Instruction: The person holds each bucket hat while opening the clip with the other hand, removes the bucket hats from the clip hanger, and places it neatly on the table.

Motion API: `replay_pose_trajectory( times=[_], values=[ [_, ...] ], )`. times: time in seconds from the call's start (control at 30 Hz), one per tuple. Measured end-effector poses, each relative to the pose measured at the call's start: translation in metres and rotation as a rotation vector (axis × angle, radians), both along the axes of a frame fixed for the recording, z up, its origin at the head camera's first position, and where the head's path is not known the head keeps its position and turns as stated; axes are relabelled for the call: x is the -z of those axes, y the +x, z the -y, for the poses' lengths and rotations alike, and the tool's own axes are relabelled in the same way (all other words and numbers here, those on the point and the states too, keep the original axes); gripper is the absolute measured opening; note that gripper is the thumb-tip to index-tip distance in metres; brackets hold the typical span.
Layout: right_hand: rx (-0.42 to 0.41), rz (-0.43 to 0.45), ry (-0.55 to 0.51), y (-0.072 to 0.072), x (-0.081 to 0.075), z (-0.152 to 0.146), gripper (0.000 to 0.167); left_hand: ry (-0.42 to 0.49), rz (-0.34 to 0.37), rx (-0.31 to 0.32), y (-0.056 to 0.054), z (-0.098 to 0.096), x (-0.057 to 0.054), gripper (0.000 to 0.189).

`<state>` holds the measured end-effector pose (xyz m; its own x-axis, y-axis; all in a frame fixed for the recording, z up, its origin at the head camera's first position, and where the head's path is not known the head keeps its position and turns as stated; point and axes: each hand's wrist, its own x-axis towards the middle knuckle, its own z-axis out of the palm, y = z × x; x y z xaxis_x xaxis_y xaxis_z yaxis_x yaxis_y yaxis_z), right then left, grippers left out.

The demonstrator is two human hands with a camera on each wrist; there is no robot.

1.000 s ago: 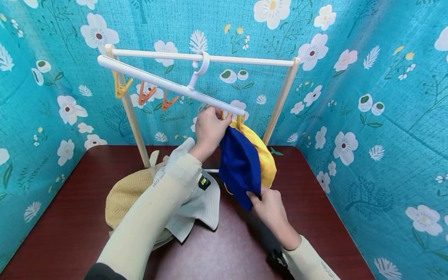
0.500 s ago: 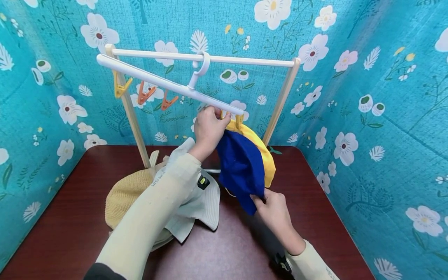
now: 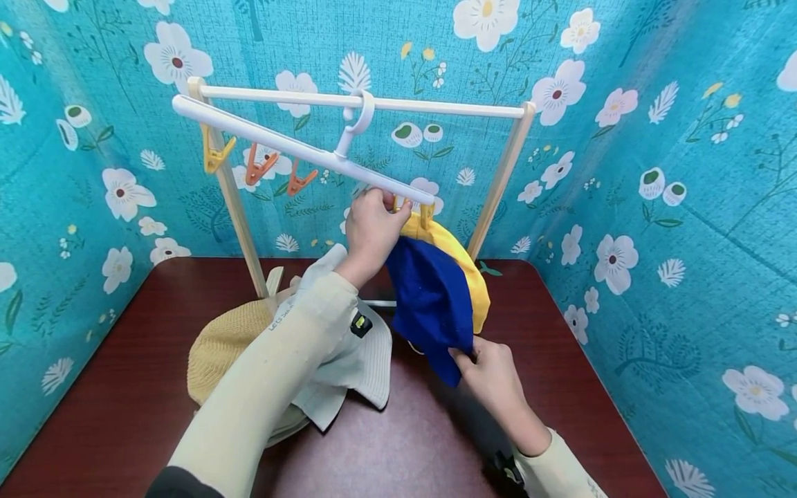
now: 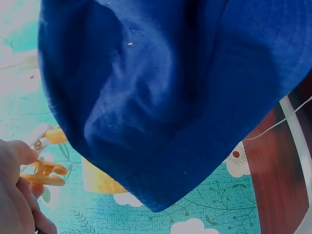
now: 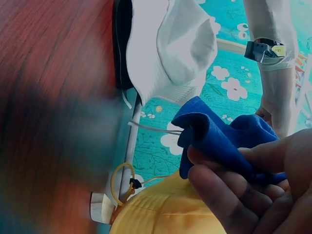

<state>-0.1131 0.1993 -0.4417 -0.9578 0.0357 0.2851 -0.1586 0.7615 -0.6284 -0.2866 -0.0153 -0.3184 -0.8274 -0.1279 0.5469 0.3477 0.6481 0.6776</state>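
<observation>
A blue bucket hat [image 3: 429, 290] hangs below the right part of a white clip hanger [image 3: 299, 149]. My left hand [image 3: 373, 225] pinches the handles of a yellow clip [image 4: 46, 173] on the hanger; in the left wrist view its jaws are spread beside the blue hat, with no cloth between them. My right hand [image 3: 492, 373] pinches the lower brim of the blue hat, folded between thumb and fingers in the right wrist view. Behind it a yellow hat [image 3: 473, 283] hangs from another yellow clip [image 3: 426, 216] at the hanger's right end.
The hanger hooks over a wooden rack [image 3: 448, 107], tilted down rightward. One yellow clip [image 3: 214, 155] and two orange clips [image 3: 258, 166] hang at its left. A white hat [image 3: 367, 366] and a tan knitted hat [image 3: 227, 346] lie on the dark red table [image 3: 112, 387]. A floral curtain stands behind.
My right hand has moved slightly down and right, drawing the blue hat's lower brim with it and spreading the cloth. My left hand stays at the clip.
</observation>
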Motion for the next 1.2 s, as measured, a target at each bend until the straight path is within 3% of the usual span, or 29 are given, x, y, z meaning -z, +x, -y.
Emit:
replay_pose_trajectory(
  times=[0.27,0.9,1.2],
  values=[
    [-0.014,-0.012,0.050,0.000,0.001,-0.002,0.034,-0.001,0.004,0.008,0.001,-0.004,-0.002,0.031],
    [0.027,0.065,0.071,-0.004,0.004,-0.002,0.038,0.021,0.007,-0.050,0.004,-0.021,-0.001,0.038],
    [0.036,0.061,0.099,-0.009,0.007,0.002,0.042,0.048,-0.035,-0.026,0.007,-0.026,0.002,0.041]
  ],
)
